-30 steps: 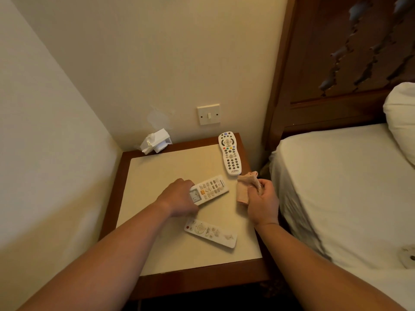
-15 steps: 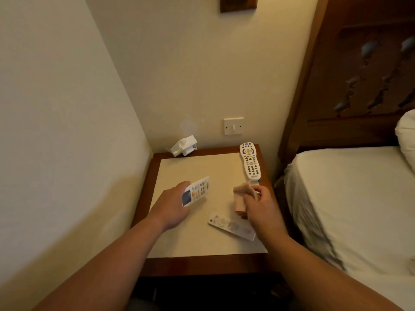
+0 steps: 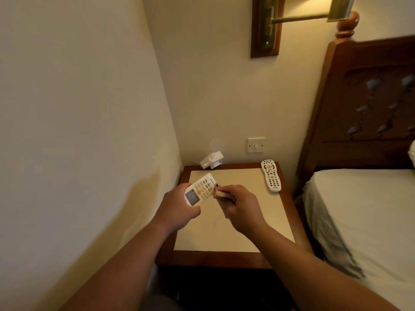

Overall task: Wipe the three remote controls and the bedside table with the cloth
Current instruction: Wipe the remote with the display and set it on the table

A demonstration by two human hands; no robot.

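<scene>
My left hand (image 3: 177,209) holds a white air-conditioner remote (image 3: 199,191) with a small screen, lifted above the bedside table (image 3: 278,221). My right hand (image 3: 242,207) grips a bunched pink cloth (image 3: 219,194) whose tip touches the remote's right edge by the buttons. A long white TV remote (image 3: 271,178) with coloured buttons lies at the table's back right corner. The third remote is hidden behind my right hand and arm.
A white folded tissue holder (image 3: 211,160) sits at the table's back edge against the wall. A wall switch (image 3: 256,145) is above it. A bed with a white sheet (image 3: 363,212) and a wooden headboard (image 3: 368,108) is on the right, a wall (image 3: 78,131) close on the left.
My left hand lifted the air-conditioner remote off the table. My right hand brought the cloth left until it met the remote. The camera tilted up, and the third remote went out of sight.
</scene>
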